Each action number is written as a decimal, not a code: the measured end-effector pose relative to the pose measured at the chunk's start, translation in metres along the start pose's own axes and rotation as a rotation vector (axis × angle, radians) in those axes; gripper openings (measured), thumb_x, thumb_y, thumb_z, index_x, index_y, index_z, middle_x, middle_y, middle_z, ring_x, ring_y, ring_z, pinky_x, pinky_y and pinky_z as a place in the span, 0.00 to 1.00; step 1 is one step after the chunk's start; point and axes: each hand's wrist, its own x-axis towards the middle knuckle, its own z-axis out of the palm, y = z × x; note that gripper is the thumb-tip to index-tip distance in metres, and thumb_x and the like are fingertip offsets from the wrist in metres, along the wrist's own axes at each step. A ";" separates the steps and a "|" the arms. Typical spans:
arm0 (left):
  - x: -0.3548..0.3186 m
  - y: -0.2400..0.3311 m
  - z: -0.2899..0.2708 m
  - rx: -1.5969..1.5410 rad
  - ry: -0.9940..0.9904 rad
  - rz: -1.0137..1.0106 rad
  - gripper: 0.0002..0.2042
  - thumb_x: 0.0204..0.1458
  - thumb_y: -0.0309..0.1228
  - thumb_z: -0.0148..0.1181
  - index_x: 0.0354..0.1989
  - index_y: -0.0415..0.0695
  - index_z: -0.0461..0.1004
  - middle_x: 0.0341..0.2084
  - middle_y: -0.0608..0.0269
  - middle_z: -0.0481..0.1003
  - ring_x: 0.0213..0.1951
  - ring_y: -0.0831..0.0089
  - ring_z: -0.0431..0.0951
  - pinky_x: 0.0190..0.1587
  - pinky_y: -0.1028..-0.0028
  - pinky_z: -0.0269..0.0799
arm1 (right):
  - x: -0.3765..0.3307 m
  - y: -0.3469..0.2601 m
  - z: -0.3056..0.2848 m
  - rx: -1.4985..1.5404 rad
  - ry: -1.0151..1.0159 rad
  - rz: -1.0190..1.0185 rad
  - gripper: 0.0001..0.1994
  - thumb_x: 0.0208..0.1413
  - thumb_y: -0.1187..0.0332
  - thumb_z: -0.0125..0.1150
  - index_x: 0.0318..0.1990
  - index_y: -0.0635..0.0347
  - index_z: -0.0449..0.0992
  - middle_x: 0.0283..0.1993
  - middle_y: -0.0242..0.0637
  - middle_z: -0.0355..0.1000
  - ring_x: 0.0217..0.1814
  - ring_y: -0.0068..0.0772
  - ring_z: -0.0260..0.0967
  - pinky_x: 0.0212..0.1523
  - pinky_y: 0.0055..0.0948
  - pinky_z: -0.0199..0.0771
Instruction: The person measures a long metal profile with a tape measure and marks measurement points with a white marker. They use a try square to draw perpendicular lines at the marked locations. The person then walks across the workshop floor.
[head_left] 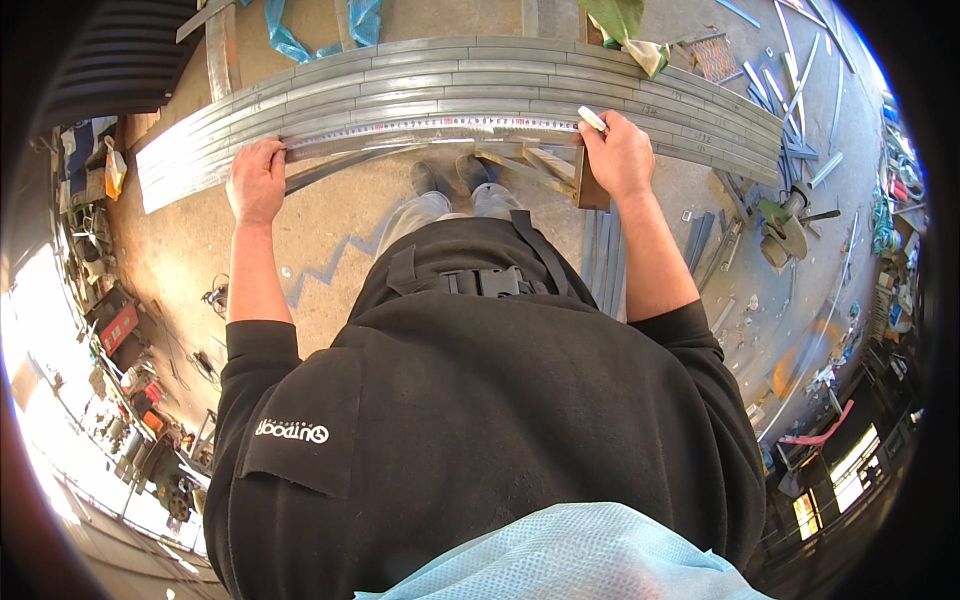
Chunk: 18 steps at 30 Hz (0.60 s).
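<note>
Steel rule (430, 127): long, silvery, graduated strip; lies flat along the near edge of the metal bars, spanning from under the left hand (256, 180) to the right hand (620, 155).
Metal bars (460, 80): grey flat lengths laid side by side in a bundle, just beyond both hands, reaching well past each hand on either side.
Chalk stick (592, 119): short, white; pinched in the right hand's fingers, tip at the rule's right end.
</note>
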 end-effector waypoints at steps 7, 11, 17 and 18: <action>0.000 0.002 -0.001 0.008 0.008 -0.003 0.05 0.63 0.30 0.67 0.44 0.46 0.86 0.49 0.66 0.87 0.52 0.58 0.84 0.58 0.61 0.79 | 0.007 0.002 0.001 -0.027 -0.042 0.024 0.17 0.65 0.52 0.70 0.47 0.57 0.87 0.43 0.47 0.87 0.49 0.59 0.84 0.52 0.52 0.81; 0.001 0.003 -0.002 0.011 0.013 0.000 0.05 0.63 0.30 0.67 0.44 0.46 0.86 0.49 0.66 0.87 0.52 0.58 0.84 0.58 0.61 0.79 | 0.010 0.002 -0.001 -0.030 -0.107 0.061 0.18 0.64 0.50 0.70 0.48 0.56 0.87 0.46 0.46 0.87 0.53 0.58 0.83 0.55 0.53 0.80; 0.000 0.001 0.000 0.007 -0.002 -0.021 0.05 0.63 0.30 0.67 0.44 0.46 0.86 0.50 0.66 0.87 0.52 0.58 0.83 0.58 0.61 0.79 | 0.011 0.004 -0.002 -0.025 -0.142 0.066 0.18 0.64 0.50 0.70 0.49 0.54 0.87 0.47 0.46 0.87 0.55 0.59 0.82 0.55 0.55 0.80; 0.000 0.000 0.001 0.001 -0.005 -0.023 0.05 0.63 0.30 0.67 0.44 0.47 0.86 0.50 0.66 0.87 0.52 0.58 0.83 0.58 0.61 0.79 | 0.011 0.004 -0.002 -0.020 -0.146 0.064 0.18 0.64 0.50 0.69 0.49 0.54 0.87 0.47 0.46 0.87 0.55 0.59 0.82 0.55 0.55 0.80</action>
